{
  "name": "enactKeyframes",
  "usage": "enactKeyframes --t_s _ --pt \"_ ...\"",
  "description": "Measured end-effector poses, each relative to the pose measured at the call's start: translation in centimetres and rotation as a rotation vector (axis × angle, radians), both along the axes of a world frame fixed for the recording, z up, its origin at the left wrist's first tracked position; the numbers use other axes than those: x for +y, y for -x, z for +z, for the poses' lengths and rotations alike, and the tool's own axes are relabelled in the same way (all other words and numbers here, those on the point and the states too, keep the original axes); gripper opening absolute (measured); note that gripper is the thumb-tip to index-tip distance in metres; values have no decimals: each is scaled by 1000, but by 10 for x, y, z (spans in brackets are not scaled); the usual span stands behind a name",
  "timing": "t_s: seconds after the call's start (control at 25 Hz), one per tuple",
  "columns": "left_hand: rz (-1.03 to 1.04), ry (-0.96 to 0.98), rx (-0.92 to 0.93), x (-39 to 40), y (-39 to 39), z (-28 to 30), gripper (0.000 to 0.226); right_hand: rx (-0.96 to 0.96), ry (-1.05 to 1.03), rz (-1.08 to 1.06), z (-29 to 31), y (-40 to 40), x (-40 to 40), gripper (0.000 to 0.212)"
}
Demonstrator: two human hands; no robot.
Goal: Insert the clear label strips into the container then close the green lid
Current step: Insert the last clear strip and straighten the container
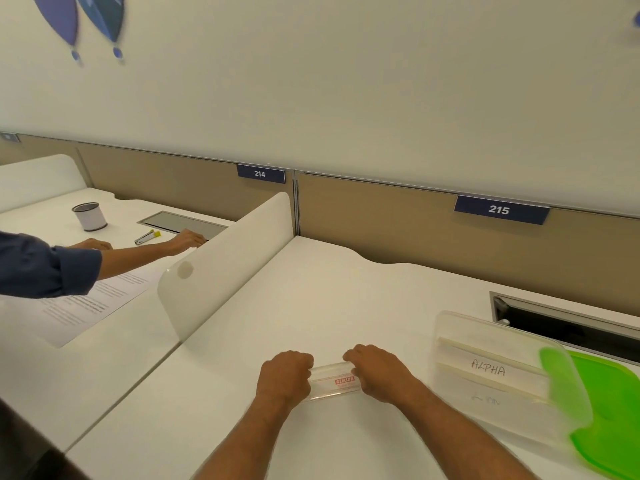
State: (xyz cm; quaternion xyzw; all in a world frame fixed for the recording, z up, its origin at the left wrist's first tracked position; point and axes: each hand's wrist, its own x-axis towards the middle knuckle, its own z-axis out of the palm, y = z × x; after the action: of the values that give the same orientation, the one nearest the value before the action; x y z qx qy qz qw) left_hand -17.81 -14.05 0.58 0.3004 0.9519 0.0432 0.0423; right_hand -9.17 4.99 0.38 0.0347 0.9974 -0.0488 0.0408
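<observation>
clear label strip: one flat transparent piece with a small red printed mark, lying on the white desk near its front edge, between the two hands. left hand curled at the strip's left end, right hand curled at its right end; fingers of both are bent down over the ends and look closed on it, though the pad contact is hidden beneath the knuckles.

handling, as judged: light, thin, fairly stiff plastic; smooth and likely slippery; lies flush to the desk, so an edge must be lifted before it comes up. best held by the short ends or long edges, pinched lightly; hard squeezing could bow or crease it.

container: clear plastic tub, to the right of the hands and apart from them, appearing tipped with its opening toward the person; white strips already inside, one handwritten "alpha".

green lid: translucent, lying on the desk's right side, against the container's right side, not fitted.

beyond: white divider on the left; a second person's arms at the neighbouring desk.
</observation>
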Motion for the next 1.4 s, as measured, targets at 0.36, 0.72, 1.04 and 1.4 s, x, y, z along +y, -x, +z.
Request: enactKeyframes --t_s 0.36,0.72,1.04,1.4 --pt "-78 -269 -284 7 -10 9 23 -76 258 -110 18 -31 11 34" --pt "14 -413 -854 9 -17 32 13 -127 453 -54 35 -78 19 74" --pt "374 -855 -1332 8 -16 42 77 -3 565 -92 44 -104 35 48" --pt "139 -1127 -1385 53 -62 52 73 137 1228 -345 47 -114 28 53"
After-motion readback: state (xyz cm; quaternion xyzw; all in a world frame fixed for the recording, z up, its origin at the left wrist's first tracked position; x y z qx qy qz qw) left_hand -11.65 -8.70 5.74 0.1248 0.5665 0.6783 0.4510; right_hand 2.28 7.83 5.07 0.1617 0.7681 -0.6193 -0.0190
